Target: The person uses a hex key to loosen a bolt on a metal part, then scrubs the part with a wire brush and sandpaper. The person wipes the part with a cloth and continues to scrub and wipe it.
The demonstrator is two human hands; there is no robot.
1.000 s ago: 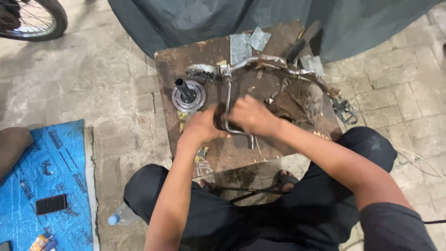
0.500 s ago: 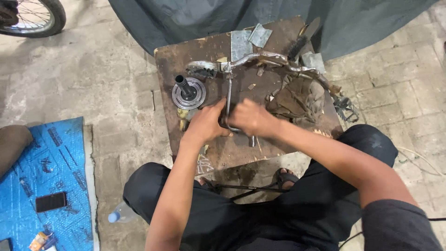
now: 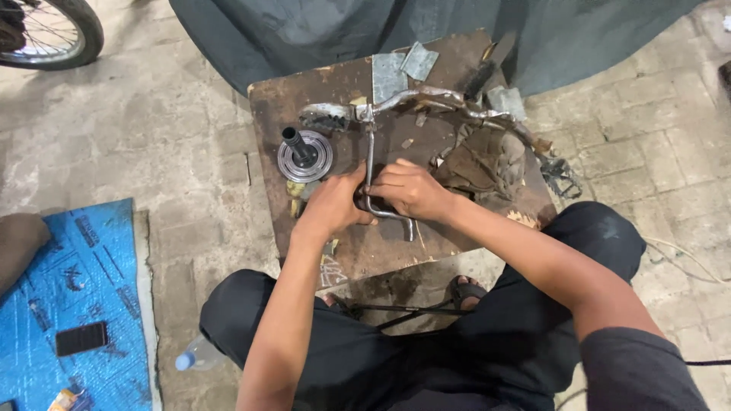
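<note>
Both bare forearms reach forward and converge, the left hand [image 3: 333,204] curled with its fingers bent inward and knuckles up, the right hand [image 3: 411,190] closed just beside it, fingertips touching, wrists angled toward each other.

Soft even daylight, mostly sharp

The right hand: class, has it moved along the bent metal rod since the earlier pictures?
Yes. The right hand has slid left along the bent metal rod, closing up against the left hand; judged against the round metal disc.
</note>
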